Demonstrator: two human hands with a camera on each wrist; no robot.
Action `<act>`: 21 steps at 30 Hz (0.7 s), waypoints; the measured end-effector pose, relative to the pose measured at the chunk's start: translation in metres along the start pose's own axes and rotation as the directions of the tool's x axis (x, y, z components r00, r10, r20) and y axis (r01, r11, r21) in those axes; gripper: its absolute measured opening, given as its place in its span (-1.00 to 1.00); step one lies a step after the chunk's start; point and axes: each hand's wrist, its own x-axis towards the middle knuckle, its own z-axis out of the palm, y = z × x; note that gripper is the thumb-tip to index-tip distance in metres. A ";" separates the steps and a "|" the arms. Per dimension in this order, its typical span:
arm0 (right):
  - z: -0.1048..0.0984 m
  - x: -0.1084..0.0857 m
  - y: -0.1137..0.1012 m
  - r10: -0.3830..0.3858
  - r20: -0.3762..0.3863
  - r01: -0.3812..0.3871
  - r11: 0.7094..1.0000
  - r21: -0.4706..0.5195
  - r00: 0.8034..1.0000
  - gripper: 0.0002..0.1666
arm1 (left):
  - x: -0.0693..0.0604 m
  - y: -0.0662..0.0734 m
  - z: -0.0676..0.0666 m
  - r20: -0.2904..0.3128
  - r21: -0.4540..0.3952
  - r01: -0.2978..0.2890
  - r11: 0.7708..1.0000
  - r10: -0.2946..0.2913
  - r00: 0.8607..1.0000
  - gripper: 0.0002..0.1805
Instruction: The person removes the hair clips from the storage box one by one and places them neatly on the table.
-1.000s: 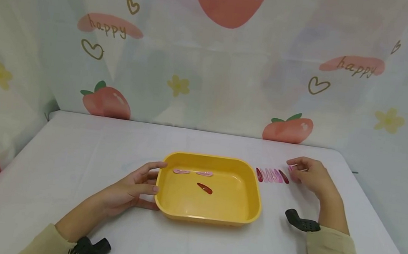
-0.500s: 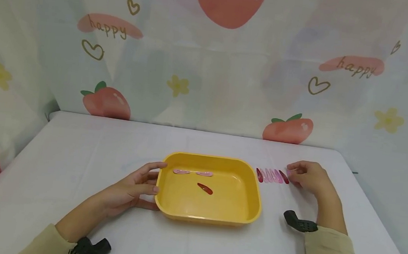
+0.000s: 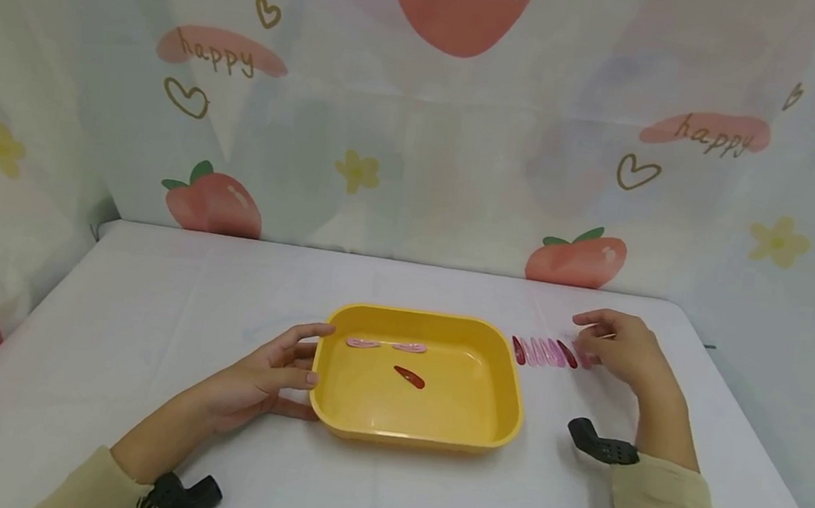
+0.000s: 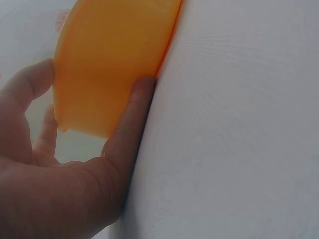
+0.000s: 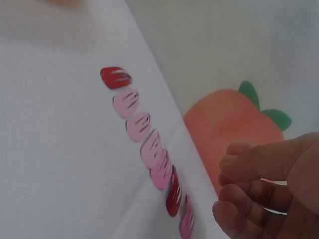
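Observation:
My left hand point(image 3: 253, 379) touches the left wall of a yellow tray point(image 3: 412, 439) with its fingers spread and mostly straight. Close up, the left wrist view has the thumb point(image 4: 134, 114) against the tray's outer wall point(image 4: 109, 59). Two pink snap hair clips point(image 3: 409, 346) and one dark red hair clip point(image 3: 408, 377) lie inside the tray. Right of it runs a row of several pink and red clips. My right hand point(image 3: 626, 348) hovers over the row's right end, fingers loosely bent and holding nothing. Below them lies a deeper pink hair clip point(image 5: 187, 219), beside a red hair clip point(image 5: 174, 194).
A white cloth point(image 3: 238, 285) covers the table. Printed fabric curtains point(image 3: 450, 142) hang behind and at both sides. The table's back edge lies just beyond the row of clips. Black devices point(image 3: 600, 445) are strapped to both wrists.
My right hand lowered a pink hair clip to the right end of the row and let it go, then lifted slightly. The left hand and the tray stayed still.

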 end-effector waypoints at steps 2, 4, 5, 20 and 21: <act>0.000 -0.004 -0.009 -0.034 -0.018 0.034 0.999 0.024 0.999 -0.51 | 0.000 0.000 0.000 0.001 0.004 0.000 1.000 0.000 1.000 -0.25; -0.001 -0.008 -0.019 -0.074 -0.032 0.076 0.996 0.050 0.997 -0.51 | 0.000 0.001 0.000 0.000 0.006 -0.001 1.000 0.001 1.000 -0.25; -0.001 -0.010 -0.024 -0.094 -0.035 0.096 0.993 0.063 0.995 -0.52 | 0.000 0.001 0.000 0.001 0.006 -0.001 1.000 0.001 1.000 -0.25; 0.021 -0.027 -0.087 -0.382 0.038 0.363 0.901 0.237 0.923 -0.66 | -0.001 0.001 0.000 0.003 0.008 0.000 1.000 0.000 1.000 -0.25; 0.024 -0.027 -0.090 -0.387 0.050 0.364 0.899 0.245 0.921 -0.66 | -0.001 0.001 0.000 0.003 0.007 0.000 1.000 0.000 1.000 -0.25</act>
